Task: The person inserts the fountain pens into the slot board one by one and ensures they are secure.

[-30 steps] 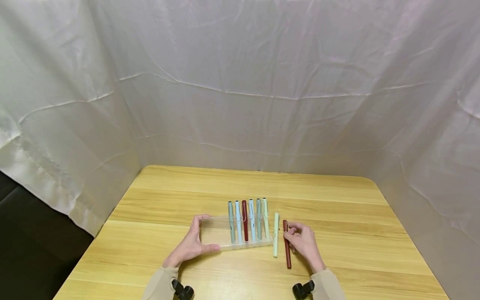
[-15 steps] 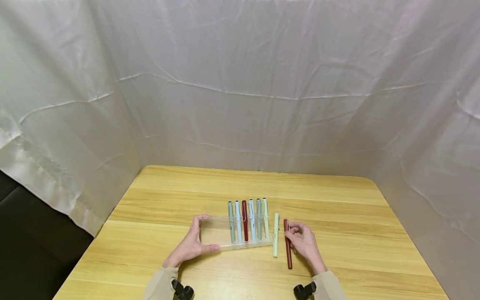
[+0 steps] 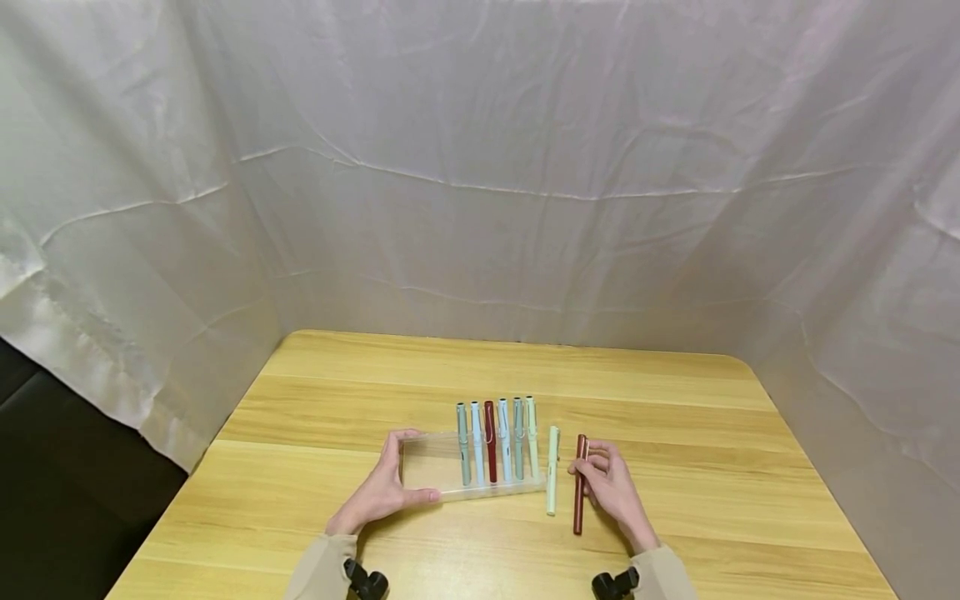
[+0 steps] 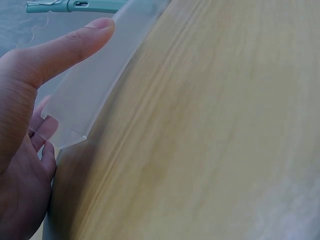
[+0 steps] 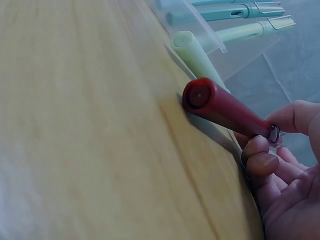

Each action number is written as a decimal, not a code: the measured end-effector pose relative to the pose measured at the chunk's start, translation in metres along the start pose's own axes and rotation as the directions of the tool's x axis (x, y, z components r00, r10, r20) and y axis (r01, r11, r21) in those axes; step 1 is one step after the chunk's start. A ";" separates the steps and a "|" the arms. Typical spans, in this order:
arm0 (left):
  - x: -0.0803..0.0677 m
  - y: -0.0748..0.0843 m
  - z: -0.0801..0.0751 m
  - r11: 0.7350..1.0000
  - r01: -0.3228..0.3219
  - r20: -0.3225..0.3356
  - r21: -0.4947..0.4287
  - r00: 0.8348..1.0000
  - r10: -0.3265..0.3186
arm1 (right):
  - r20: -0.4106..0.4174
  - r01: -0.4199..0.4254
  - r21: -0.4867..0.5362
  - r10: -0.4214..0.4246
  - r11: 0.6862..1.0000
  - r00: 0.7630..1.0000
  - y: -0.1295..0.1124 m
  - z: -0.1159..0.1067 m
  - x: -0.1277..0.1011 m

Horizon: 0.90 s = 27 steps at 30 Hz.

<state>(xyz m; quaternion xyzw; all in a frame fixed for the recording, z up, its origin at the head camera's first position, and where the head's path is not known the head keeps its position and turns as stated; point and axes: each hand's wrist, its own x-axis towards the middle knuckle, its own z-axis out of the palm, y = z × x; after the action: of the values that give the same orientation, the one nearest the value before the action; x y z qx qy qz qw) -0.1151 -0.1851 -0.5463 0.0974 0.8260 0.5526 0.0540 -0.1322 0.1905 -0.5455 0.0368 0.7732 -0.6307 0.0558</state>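
Right hand: we see our right hand (image 3: 611, 492) pinching the dark red pen (image 3: 580, 483) near its clip end, with the thumb and fingers curled round it.
Red pen: its back end is lifted a little off the wooden table (image 3: 675, 400), just to the right of the pale green pen (image 3: 552, 471).
Pale green pen: it lies flat on the table, between the red pen and the clear tray (image 3: 431, 467).
Left hand: our left hand (image 3: 378, 492) grips the left end of the clear tray, thumb on the near edge and fingers on the far edge.
Tray: it sits on the table with six pens in a row (image 3: 497, 442) lying across its right part.
Behind: a white cloth (image 3: 480, 167) hangs all round the table.
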 end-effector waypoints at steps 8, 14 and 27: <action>0.000 0.000 0.000 1.000 -0.008 0.007 -0.013 1.000 0.009 | 0.019 0.067 0.070 -0.069 0.995 0.997 0.002 -0.001 -0.003; 0.000 -0.001 0.001 1.000 -0.010 0.004 -0.018 1.000 0.010 | 0.025 0.105 0.115 -0.109 0.988 0.994 0.001 -0.001 -0.005; 0.001 -0.003 0.000 1.000 -0.019 0.010 0.002 1.000 0.019 | 0.044 0.052 0.184 -0.061 0.982 0.997 -0.002 -0.008 -0.006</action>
<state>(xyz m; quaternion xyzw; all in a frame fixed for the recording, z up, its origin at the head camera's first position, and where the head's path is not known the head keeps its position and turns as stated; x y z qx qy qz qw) -0.1163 -0.1859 -0.5487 0.1081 0.8253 0.5517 0.0529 -0.1270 0.1977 -0.5417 0.0043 0.7110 -0.7011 0.0535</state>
